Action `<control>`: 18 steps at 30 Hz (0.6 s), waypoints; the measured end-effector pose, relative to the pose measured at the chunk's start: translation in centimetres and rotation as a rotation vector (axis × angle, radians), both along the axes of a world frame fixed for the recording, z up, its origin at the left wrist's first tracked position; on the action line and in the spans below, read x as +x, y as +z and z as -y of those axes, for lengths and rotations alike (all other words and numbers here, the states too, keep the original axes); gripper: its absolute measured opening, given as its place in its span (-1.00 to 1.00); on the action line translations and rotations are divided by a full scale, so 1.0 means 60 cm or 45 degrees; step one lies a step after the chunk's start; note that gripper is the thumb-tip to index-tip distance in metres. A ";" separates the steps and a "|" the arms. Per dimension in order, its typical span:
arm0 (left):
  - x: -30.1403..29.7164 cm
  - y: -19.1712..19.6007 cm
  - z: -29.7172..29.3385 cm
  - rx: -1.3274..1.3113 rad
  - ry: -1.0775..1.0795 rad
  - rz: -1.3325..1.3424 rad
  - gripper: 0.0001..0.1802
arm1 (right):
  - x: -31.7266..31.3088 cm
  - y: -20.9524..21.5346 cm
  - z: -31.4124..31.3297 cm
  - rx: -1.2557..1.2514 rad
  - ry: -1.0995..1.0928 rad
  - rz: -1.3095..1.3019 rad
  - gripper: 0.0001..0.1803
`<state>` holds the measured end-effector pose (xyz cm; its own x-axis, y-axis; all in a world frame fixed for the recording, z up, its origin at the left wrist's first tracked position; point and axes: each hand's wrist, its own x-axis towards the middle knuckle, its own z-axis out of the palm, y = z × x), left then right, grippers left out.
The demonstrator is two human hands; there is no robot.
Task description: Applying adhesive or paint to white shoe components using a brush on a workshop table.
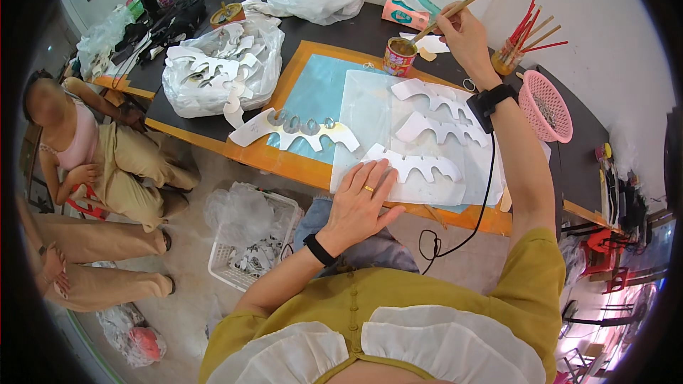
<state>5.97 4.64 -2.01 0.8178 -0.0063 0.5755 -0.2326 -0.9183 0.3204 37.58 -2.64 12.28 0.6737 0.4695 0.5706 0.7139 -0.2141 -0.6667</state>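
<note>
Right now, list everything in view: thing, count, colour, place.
white cut-out shapes: three, white, on the clear sheet by the hands
glue tin: one, red and yellow, behind the sheet
stick brush: one, wooden, tip in the tin
pink basket: one, table's right end
cup of sticks: one, red and wooden sticks, beside the basket
bag of cut-outs: one, clear plastic, table's left
white crate: one, on the floor
seated person: one, at left
left hand: flat on the nearest cut-out
right hand: grips the stick brush
</note>
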 end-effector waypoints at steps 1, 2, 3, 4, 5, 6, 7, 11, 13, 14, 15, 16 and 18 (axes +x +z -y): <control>-0.001 -0.001 -0.001 -0.003 0.004 -0.003 -0.33 | -0.004 -0.001 -0.003 0.000 0.031 -0.098 -0.77; -0.001 -0.002 -0.001 -0.013 0.005 0.002 -0.33 | 0.000 -0.001 -0.001 -0.001 0.028 -0.099 -0.77; -0.001 -0.002 -0.001 -0.022 0.005 0.008 -0.32 | 0.008 0.001 0.004 0.105 0.005 -0.166 -0.77; -0.002 -0.002 0.000 -0.023 0.003 0.008 -0.32 | 0.013 0.002 0.011 0.213 -0.019 -0.234 -0.77; -0.002 -0.002 -0.002 -0.010 0.009 0.012 -0.33 | 0.010 0.006 0.014 0.215 -0.011 -0.233 -0.77; -0.002 -0.002 -0.003 0.003 0.016 0.016 -0.33 | 0.006 0.010 0.021 0.299 -0.013 -0.304 -0.77; -0.001 -0.002 -0.003 0.007 0.024 0.016 -0.33 | 0.002 0.013 0.026 0.382 -0.015 -0.375 -0.77; -0.005 -0.002 0.001 0.004 0.021 0.037 -0.34 | -0.004 0.008 0.043 0.527 0.005 -0.443 -0.78; -0.008 -0.003 0.001 0.005 0.024 0.039 -0.36 | -0.010 0.003 0.046 0.470 0.004 -0.475 -0.77; -0.007 -0.002 -0.001 -0.030 0.006 0.002 -0.30 | -0.012 0.004 0.046 0.418 0.002 -0.493 -0.76; -0.007 -0.001 -0.002 -0.064 -0.013 -0.037 -0.25 | -0.012 0.003 0.047 0.419 0.001 -0.499 -0.76; -0.009 0.002 0.000 -0.064 -0.012 -0.044 -0.25 | -0.012 0.000 0.046 0.482 -0.005 -0.548 -0.75; -0.014 0.028 0.009 -0.789 -0.061 0.316 -0.12 | 0.000 -0.006 0.051 0.547 -0.017 -0.606 -0.75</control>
<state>5.15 4.12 -0.30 0.6675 0.3529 0.6557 -0.4034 -0.5687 0.7168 37.60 -5.71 11.90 0.9040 0.2557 0.3427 0.3174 0.1356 -0.9385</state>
